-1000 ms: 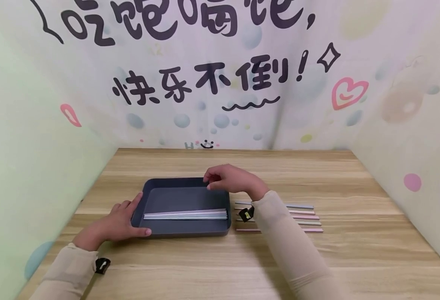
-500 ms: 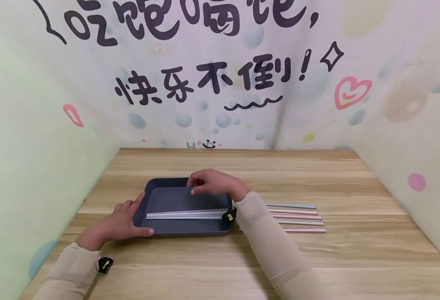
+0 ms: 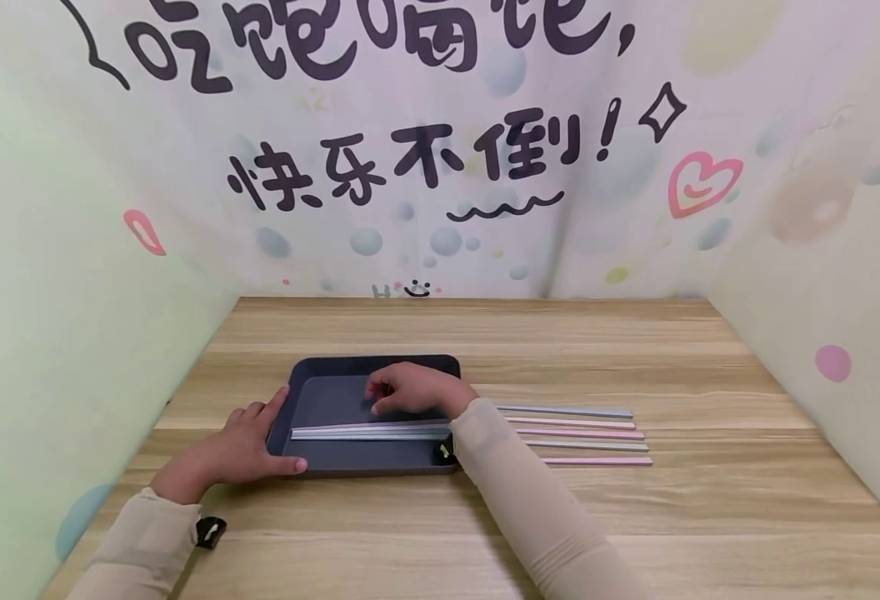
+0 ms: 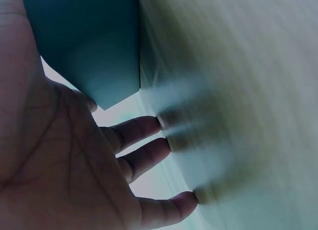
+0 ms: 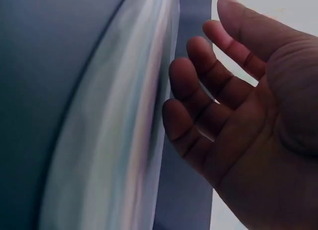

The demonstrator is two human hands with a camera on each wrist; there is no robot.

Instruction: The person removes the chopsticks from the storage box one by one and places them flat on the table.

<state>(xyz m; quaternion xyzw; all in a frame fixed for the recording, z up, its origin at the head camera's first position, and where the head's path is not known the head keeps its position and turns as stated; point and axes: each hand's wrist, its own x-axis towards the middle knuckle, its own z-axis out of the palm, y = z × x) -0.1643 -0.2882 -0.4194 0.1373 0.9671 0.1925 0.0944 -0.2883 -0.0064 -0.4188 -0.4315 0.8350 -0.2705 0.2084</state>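
Toward the worktop's [image 3: 575,333] left edge, a dark tray [image 3: 331,396] of thin sticks [image 3: 361,432] seems steadied by the straight-fingered left hand [image 3: 239,442], while the right hand [image 3: 416,389], loosely curved and empty, hangs over it.

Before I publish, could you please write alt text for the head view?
A person's left grip rests against a dark tray holding thin sticks, while the right grip extends over it. More sticks lie on the table to the right.

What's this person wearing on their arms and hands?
The left sleeve and right sleeve are beige. Near them are a black left device with whitish marking and black right device with yellowish marking. Left hand and right hand are ungloved.
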